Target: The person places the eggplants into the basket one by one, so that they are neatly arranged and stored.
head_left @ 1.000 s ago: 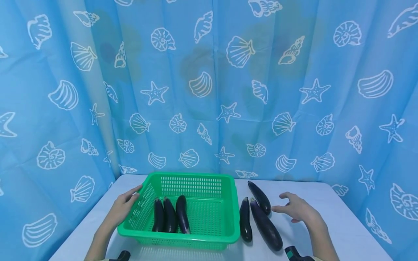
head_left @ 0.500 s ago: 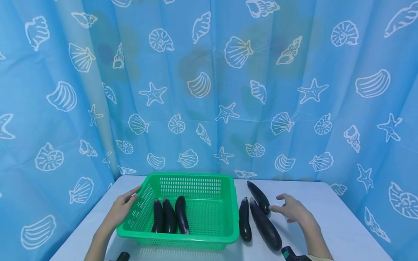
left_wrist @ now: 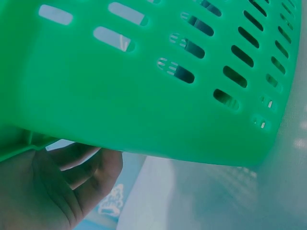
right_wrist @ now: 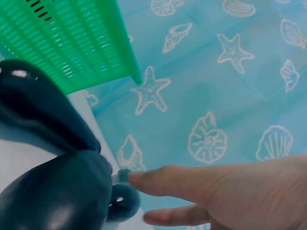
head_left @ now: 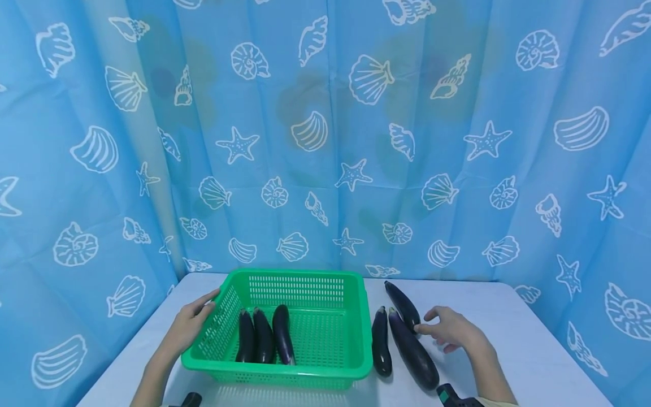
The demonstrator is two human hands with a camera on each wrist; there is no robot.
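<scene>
White table [head_left: 519, 333], eggplants [head_left: 414, 355] beside basket [head_left: 285, 370]

A blue curtain [head_left: 325, 226] printed with white shells [head_left: 371, 79] and starfish [head_left: 489, 139] hangs in folds from nine o'clock through twelve to three, behind a white tabletop [head_left: 524, 339] at six; dull patches [head_left: 297, 102] show near twelve.

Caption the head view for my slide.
Left hand touching a green basket of three eggplants, right hand beside three more on the table.
</scene>
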